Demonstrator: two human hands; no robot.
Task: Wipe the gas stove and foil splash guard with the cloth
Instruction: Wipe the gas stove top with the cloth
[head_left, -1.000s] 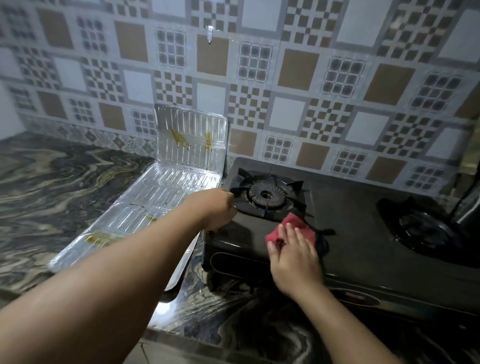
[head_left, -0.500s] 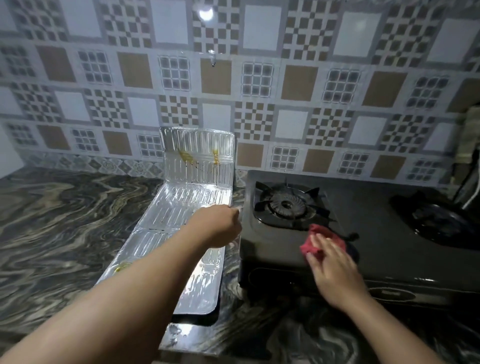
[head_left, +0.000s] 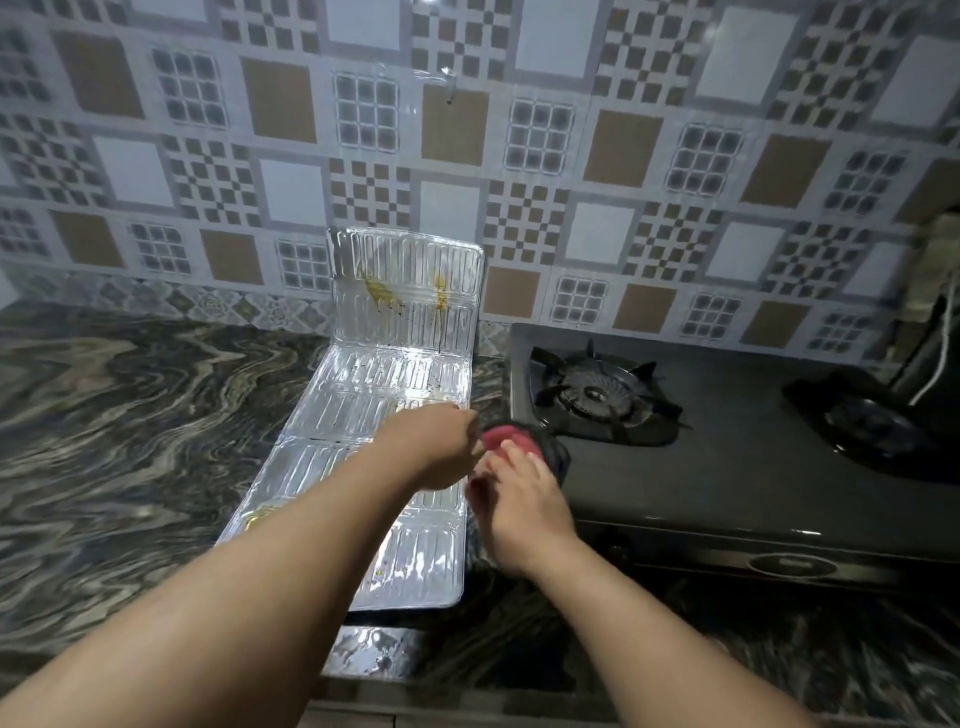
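Note:
A black two-burner gas stove (head_left: 727, 467) stands on the marble counter at the right. The silver foil splash guard (head_left: 384, 400) lies left of it, its far panel propped against the tiled wall and streaked with yellow-brown stains. My right hand (head_left: 519, 504) presses the red cloth (head_left: 511, 439) at the stove's front left corner, fingers spread over it. My left hand (head_left: 441, 441) hovers over the guard's right edge, close to the cloth, fingers curled; whether it grips anything is hidden.
The dark veined marble counter (head_left: 130, 415) stretches left of the guard. The left burner grate (head_left: 597, 395) sits behind the cloth, the right burner (head_left: 872, 426) at far right. A white cable (head_left: 940, 353) hangs by the wall at the right edge.
My right hand has slid the red cloth leftward across the stove front to its left corner. My left hand moved off the burner grate to above the foil guard.

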